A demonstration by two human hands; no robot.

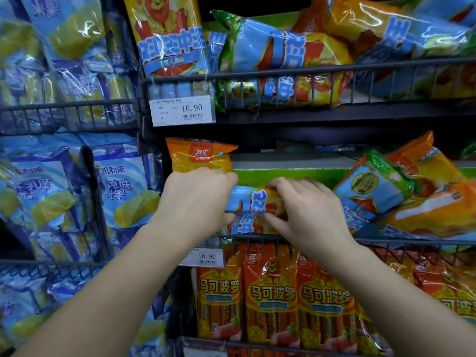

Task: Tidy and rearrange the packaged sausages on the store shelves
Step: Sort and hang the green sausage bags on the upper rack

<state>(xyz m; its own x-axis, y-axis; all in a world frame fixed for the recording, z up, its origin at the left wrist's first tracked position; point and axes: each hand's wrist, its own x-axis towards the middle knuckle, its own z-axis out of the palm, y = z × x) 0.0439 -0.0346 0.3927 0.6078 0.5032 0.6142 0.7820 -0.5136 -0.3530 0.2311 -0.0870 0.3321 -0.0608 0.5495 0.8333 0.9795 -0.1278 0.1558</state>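
Shelves [283, 117] surround left grip [195, 199] and right grip [306, 210], both holding 1 sausage pack [253, 202].

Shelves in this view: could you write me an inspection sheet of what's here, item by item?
Surface: middle shelf with a wire front rail.
Job's things: blue-orange pack lies across the shelf front; orange pack stands upright behind the left hand; heap of tilted packs at right.
Clutter: nothing seen.
Grippers: left hand and right hand both grip the blue-orange pack, thumbs underneath.
Cables: nothing seen.
Surroundings: red packs upright on the shelf below; blue packs in the left bay; top packs jumbled above; price tag reads 16.90.
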